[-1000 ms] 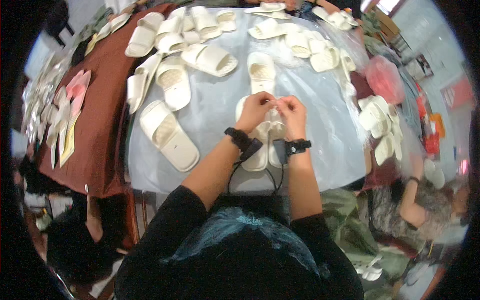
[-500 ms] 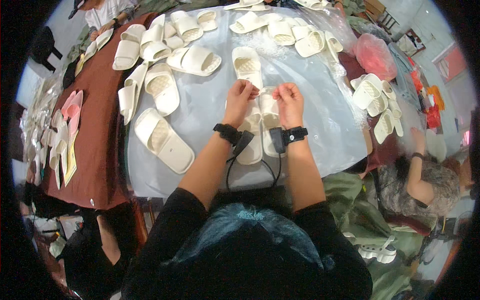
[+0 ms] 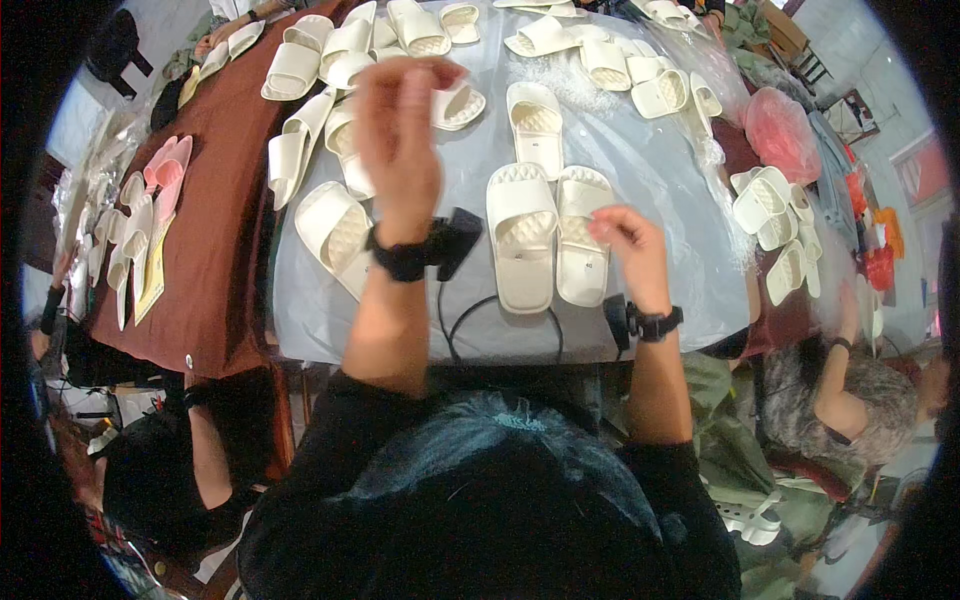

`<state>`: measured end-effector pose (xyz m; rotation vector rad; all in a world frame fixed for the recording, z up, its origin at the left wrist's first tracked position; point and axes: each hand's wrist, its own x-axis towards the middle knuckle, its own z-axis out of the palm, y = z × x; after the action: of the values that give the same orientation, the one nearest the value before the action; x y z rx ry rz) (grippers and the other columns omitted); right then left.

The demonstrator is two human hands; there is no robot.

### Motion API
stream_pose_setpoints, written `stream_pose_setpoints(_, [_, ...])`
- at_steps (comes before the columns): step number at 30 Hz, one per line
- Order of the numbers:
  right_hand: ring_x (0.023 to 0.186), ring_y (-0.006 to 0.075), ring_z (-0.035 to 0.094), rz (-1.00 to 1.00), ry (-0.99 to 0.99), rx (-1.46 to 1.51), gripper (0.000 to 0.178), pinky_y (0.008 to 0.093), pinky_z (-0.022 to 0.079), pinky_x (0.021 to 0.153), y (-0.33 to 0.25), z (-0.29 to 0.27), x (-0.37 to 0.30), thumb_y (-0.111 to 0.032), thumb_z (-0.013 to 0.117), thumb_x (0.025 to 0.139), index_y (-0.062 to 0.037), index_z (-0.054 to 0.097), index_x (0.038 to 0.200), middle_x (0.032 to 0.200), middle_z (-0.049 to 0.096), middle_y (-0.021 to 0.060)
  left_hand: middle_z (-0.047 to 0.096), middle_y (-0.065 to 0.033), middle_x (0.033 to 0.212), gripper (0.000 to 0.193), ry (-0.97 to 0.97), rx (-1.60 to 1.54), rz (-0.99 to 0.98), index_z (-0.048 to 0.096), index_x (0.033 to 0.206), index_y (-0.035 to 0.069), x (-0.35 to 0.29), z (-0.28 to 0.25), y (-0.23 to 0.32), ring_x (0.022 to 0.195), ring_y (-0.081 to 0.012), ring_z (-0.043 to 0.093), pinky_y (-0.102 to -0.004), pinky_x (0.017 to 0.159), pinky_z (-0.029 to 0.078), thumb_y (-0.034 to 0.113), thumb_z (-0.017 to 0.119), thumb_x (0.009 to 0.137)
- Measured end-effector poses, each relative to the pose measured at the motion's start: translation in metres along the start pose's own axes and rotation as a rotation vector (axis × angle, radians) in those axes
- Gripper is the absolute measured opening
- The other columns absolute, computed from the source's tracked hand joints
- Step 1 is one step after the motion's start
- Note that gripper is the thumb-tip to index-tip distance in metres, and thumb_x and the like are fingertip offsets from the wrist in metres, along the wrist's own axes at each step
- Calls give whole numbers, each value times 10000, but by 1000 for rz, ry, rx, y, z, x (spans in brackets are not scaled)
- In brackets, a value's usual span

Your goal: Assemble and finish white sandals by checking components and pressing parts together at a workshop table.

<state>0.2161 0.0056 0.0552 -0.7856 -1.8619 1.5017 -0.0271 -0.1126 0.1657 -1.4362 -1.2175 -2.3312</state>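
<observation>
Two cream slide slippers, a left one point(image 3: 523, 240) and a right one point(image 3: 583, 235), lie side by side on the plastic-covered table in front of me. Another cream slide point(image 3: 535, 125) lies just beyond them. My right hand point(image 3: 634, 248) hovers at the right slide's edge, its fingers loosely bent and apart, with nothing visible in them. Raised over the cream slides at the left, my left hand point(image 3: 402, 150) is smeared by motion and its grip cannot be made out. It partly hides a slide point(image 3: 345, 150) behind it.
More cream slides point(image 3: 605, 65) lie along the far side beside clear plastic wrap. Pink slides point(image 3: 168, 172) lie on the brown-covered table point(image 3: 215, 215) at left. A pink plastic bag point(image 3: 780, 130) sits at right, near further slides point(image 3: 765, 208). Other people work on both sides.
My hands have parted from the slides in the middle. The left hand has swung left and up over the other slides; the right has moved right and nearer to me.
</observation>
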Motion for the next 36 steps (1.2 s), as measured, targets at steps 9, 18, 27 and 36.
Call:
stream_pose_setpoints(9, [1223, 482, 376, -281, -156, -861, 456, 519, 360, 1015, 38, 47, 10, -333, 739, 778, -169, 664, 1197, 1321, 393, 299, 633, -220, 834, 94, 178, 89, 312, 462, 992, -21, 11, -48, 60, 767, -231, 601, -316, 728, 485, 71, 438, 992])
stream_pose_setpoints(18, [1203, 393, 467, -307, 142, -884, 312, 494, 420, 932, 19, 23, 9, -251, 693, 813, 40, 655, 916, 1251, 504, 281, 601, -103, 881, 87, -111, 364, -274, 508, 968, -11, -65, -102, 50, 845, -158, 558, -285, 821, 434, 69, 480, 990])
stream_pose_setpoints(27, [1196, 464, 465, -188, 713, -1055, 459, 483, 389, 1010, 15, -206, 48, -368, 597, 900, 48, 619, 1094, 1268, 483, 347, 626, -86, 836, 97, -197, 558, -473, 543, 961, -26, -86, -96, 38, 802, -158, 599, -289, 787, 467, 58, 495, 972])
stream_pose_setpoints(36, [1048, 387, 607, 231, 366, -1890, 602, 479, 482, 882, 41, -559, 20, -531, 469, 897, -79, 567, 1282, 1194, 613, 206, 672, -104, 838, 101, -510, 249, -604, 597, 946, -33, -110, -61, 21, 823, -158, 642, -283, 772, 499, 67, 588, 934])
